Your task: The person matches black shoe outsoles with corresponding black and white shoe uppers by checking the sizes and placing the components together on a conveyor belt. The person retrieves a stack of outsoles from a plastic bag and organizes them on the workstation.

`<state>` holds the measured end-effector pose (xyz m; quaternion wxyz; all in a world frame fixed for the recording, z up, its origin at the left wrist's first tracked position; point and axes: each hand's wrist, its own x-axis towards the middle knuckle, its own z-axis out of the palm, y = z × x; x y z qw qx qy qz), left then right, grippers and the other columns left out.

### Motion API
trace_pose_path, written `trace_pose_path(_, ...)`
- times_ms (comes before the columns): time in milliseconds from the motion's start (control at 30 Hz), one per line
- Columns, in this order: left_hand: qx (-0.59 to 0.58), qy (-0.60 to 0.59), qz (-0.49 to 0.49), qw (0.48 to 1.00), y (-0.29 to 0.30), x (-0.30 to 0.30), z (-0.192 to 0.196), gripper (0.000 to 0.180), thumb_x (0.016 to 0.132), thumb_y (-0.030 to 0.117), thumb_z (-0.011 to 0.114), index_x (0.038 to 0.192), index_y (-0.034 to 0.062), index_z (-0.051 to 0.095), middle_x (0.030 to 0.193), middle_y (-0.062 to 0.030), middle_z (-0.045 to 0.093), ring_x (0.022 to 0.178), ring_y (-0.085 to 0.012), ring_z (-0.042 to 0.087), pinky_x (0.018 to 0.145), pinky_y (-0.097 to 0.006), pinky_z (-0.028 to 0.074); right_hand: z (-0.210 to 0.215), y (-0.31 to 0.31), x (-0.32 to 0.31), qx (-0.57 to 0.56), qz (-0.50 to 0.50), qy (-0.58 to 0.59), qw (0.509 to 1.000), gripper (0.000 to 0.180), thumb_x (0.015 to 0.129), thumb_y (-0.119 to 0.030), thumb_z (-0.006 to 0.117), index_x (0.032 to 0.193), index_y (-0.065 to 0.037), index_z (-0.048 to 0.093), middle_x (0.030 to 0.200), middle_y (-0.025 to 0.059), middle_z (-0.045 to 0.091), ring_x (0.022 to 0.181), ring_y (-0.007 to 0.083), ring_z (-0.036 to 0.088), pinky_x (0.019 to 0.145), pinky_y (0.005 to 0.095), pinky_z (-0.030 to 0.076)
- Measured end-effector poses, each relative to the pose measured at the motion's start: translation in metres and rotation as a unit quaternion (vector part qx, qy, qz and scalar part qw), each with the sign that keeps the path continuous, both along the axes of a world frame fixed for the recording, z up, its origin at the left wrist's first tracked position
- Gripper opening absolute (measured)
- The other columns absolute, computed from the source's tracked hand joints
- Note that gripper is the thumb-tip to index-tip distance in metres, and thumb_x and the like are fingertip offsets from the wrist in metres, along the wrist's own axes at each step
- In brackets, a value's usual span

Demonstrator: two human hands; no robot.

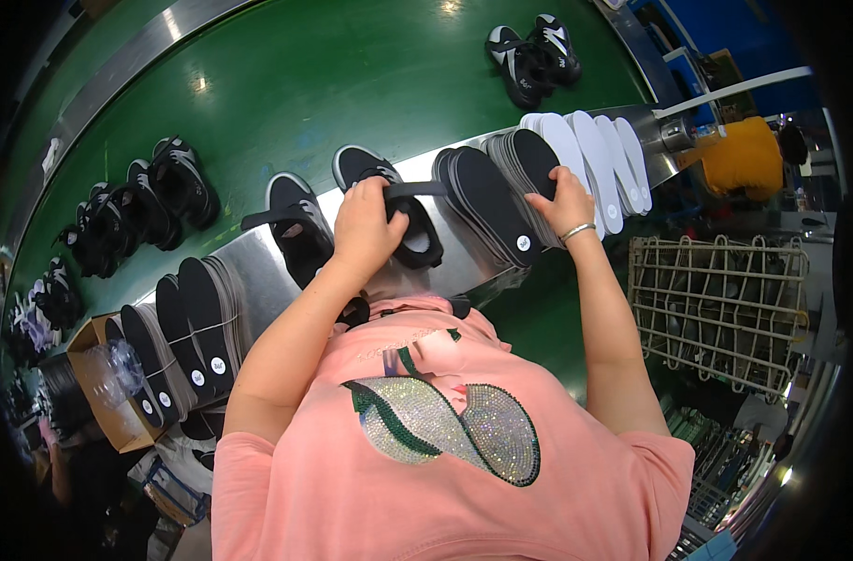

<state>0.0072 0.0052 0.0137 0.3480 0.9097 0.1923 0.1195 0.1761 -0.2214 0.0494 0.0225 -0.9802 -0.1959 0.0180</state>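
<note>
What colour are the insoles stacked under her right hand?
The insoles under the right hand are black; the stack beyond them is white. The head view shows it.

Your left hand [366,224] grips a black insole [410,190] over the opening of a black shoe [389,201] on the steel ledge [249,266]. Just beside that grip, your right hand [565,201] rests its fingers on a row of upright black insoles [501,192]; white insoles [599,164] stand beyond it. Another black shoe [296,224] sits on your left hand's other side.
</note>
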Motion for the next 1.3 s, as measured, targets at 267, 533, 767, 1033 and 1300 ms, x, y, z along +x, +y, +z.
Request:
trace_pose_path(267,-0.156,-0.013,0.104,0.982,0.013,-0.002,-0.002,0.024,0.074,0.019,0.057,0.088,0.0018,0.046,0.073,-0.0184,0.058,0.072,-0.0372,0.055,0.064,-0.042,0.042,0.046,0.022,-0.02,0.39,-0.019,0.384,0.837,0.022,0.075,-0.024,0.059,0.073,-0.002,0.055,0.065,0.0011,0.052,0.055,0.0077,0.05,0.046,0.023,0.039)
trace_pose_path(533,-0.191,0.039,0.047,0.98,0.008,-0.002,0.005,0.02,0.076,0.017,0.053,0.084,-0.0013,0.053,0.073,-0.0219,0.057,0.074,-0.0376,0.055,0.066,-0.042,0.042,0.016,0.104,-0.076,0.003,0.275,0.371,0.887,0.021,0.067,-0.019,0.053,0.074,-0.001,0.063,0.065,0.016,0.058,0.062,0.0298,0.058,0.061,0.0354,0.047)
trace_pose_path(767,-0.187,-0.018,0.104,0.977,-0.001,-0.003,-0.02,0.02,0.077,0.016,0.052,0.085,-0.0019,0.051,0.071,-0.0221,0.057,0.072,-0.0389,0.054,0.064,-0.044,0.041,0.002,0.103,-0.104,-0.097,0.386,0.087,0.913,0.021,0.066,-0.022,0.056,0.079,-0.005,0.059,0.077,0.0106,0.053,0.077,0.0262,0.055,0.074,0.0384,0.039)
trace_pose_path(1033,-0.162,-0.004,0.102,0.982,-0.004,-0.003,-0.014,0.017,0.078,0.013,0.052,0.087,-0.001,0.051,0.071,-0.0216,0.057,0.071,-0.0389,0.055,0.064,-0.044,0.042,0.036,0.085,-0.098,-0.15,0.394,0.145,0.895,0.02,0.066,-0.02,0.057,0.077,-0.003,0.059,0.079,0.0134,0.058,0.075,0.0256,0.058,0.061,0.0352,0.048)
trace_pose_path(1300,-0.262,-0.058,0.138,0.953,-0.004,-0.007,-0.023,0.018,0.079,0.015,0.051,0.085,-0.0016,0.052,0.071,-0.0202,0.057,0.065,-0.0315,0.056,0.06,-0.034,0.042,-0.036,0.119,-0.1,-0.08,0.425,0.132,0.892,0.012,0.068,-0.008,0.052,0.074,-0.004,0.062,0.08,0.0143,0.06,0.074,0.0266,0.059,0.067,0.034,0.047)
